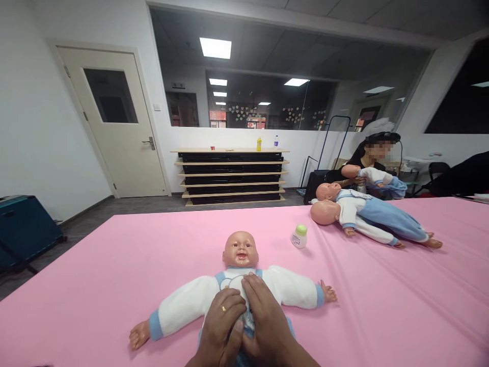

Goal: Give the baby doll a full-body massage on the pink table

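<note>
The doll (pixel 236 280) lies long-ways, face up, head pointing away; left hand (pixel 223 322) and right hand (pixel 266 315) rest flat on its chest.

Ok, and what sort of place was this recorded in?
Probably a training room, perhaps for infant care: a baby doll lies on a pink-covered table, with two more dolls and a small green-capped bottle farther back.

The doll's head (pixel 240 250) looks like smooth, glossy plastic, while its sleeves (pixel 187 306) are fuzzy, matt cloth. Matt pink fabric, creased toward the right, covers the bench (pixel 95 285). The bottle (pixel 298 239) appears to be smooth plastic. A shiny metal ring (pixel 223 309) circles a finger of the left hand (pixel 218 329). The door handle (pixel 150 142) looks metallic, the shelf boards (pixel 244 151) pale wood, the window (pixel 260 61) reflective glass.
</note>
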Motion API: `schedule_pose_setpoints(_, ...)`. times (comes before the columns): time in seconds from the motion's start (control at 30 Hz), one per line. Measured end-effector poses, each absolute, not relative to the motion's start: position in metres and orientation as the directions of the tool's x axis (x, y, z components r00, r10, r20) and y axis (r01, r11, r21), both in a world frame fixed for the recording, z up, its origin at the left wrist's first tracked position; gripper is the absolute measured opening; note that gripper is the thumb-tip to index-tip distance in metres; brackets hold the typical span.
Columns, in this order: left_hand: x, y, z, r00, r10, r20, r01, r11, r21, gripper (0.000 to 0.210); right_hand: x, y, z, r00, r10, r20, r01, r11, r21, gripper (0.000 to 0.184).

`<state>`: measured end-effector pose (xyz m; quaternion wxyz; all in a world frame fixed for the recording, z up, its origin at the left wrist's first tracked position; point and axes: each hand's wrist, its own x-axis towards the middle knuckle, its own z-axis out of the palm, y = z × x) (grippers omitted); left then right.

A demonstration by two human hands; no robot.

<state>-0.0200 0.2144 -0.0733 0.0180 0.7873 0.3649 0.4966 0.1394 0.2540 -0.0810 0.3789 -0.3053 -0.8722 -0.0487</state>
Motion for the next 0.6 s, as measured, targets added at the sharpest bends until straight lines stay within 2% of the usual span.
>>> schedule_pose_setpoints(0.2,-0.018,0.217,-0.084,0.025,0.733,0.68,0.645,-0.532,0.549,0.031,0.14,0.246,-0.056,-0.494,0.371,0.787,0.423,0.893,-0.156,0.054)
schedule_pose_setpoints(0.33,-0.016,0.216,-0.087,-0.101,0.755,0.648,0.664,-0.434,0.609,0.028,0.137,0.244,-0.048,-0.505,0.379,0.776,0.309,0.918,-0.248,0.04)
schedule_pose_setpoints(0.47,-0.016,0.214,-0.084,-0.092,0.702,0.706,0.696,-0.461,0.55,0.022,0.133,0.248,-0.052,-0.534,0.463,0.708,0.278,0.887,-0.37,0.039)
schedule_pose_setpoints(0.6,-0.018,0.215,-0.082,0.031,0.613,0.79,0.683,-0.589,0.431,0.024,0.134,0.252,-0.061,-0.518,0.492,0.699,0.374,0.866,-0.332,0.046)
